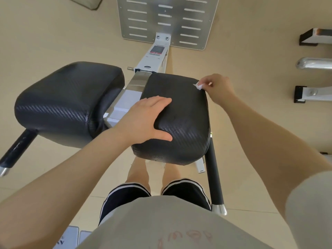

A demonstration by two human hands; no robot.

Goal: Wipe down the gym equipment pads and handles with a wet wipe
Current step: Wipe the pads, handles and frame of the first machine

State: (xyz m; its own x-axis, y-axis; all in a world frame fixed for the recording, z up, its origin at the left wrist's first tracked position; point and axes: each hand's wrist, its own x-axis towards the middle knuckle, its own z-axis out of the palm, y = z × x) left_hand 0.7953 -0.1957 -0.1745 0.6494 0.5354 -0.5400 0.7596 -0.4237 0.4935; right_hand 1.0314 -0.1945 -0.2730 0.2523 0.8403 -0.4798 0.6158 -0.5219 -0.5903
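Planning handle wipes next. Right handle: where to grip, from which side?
Grip the right handle on its black sleeve, mid-length, coming from its outer right side. It is a slim bar running out from under the right pad, so the upper end is covered. The steel cap end looks slick.

The single head-worn camera is looking steeply down from close above at the black pads (176, 119) and the tiled floor (53, 42) below.
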